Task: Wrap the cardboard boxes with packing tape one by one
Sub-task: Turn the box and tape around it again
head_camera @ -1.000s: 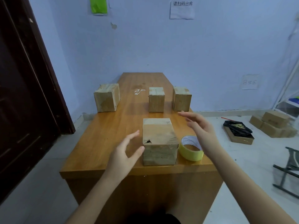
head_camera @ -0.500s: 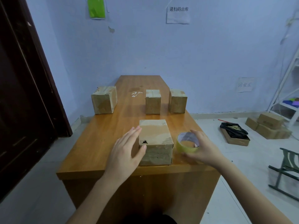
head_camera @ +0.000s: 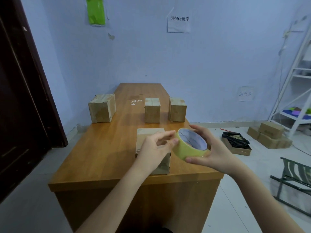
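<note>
Yellowish translucent tape roll [head_camera: 191, 146] is held off the table [head_camera: 104, 148], above its near right part, its hole axis tilted up and toward the far left. Right hand [head_camera: 213, 152] grips it: thumb under the near rim, fingers curled over the far rim. Left hand [head_camera: 155, 149] touches the roll's left face with loosely bent fingertips; whether it pinches, I cannot tell. Cardboard boxes: four on the table, one near [head_camera: 148, 135] behind the left hand, three far [head_camera: 102, 108] [head_camera: 152, 110] [head_camera: 177, 109].

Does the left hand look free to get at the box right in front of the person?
Probably yes. The left hand hovers just above the nearest box, with nothing between them, though its fingertips are busy at the tape roll that the right hand holds.
</note>
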A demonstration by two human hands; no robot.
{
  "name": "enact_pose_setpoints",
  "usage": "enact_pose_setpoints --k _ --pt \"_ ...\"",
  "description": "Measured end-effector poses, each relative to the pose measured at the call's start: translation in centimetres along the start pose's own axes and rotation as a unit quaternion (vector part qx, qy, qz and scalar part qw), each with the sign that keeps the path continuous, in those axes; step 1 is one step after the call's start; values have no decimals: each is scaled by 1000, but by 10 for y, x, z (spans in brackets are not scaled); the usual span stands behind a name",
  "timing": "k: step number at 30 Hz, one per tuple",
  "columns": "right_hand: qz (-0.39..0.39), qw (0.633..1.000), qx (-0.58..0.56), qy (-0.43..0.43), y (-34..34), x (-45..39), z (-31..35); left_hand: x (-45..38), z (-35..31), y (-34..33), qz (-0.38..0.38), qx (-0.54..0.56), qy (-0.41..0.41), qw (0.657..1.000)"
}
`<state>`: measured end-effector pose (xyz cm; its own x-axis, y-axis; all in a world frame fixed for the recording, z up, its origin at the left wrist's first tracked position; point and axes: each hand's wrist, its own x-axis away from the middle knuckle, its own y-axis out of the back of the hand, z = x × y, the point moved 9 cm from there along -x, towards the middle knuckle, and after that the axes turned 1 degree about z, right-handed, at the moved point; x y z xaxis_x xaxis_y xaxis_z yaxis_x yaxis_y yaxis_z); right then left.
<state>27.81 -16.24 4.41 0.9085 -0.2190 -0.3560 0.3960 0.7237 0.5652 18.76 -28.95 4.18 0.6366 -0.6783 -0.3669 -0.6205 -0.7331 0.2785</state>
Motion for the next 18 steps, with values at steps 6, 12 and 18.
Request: enact_pose_setpoints --k 6,12,18 --pt "-21 999 -41 0 -10 -3 11 8 -2 24 -121 1 -42 992" --pt "-102 982 -157 18 -28 -13 25 9 9 49 -209 6 -14 978" --pt "-155 970 -170 76 -61 -26 34 14 24 65 -246 57 29 967"
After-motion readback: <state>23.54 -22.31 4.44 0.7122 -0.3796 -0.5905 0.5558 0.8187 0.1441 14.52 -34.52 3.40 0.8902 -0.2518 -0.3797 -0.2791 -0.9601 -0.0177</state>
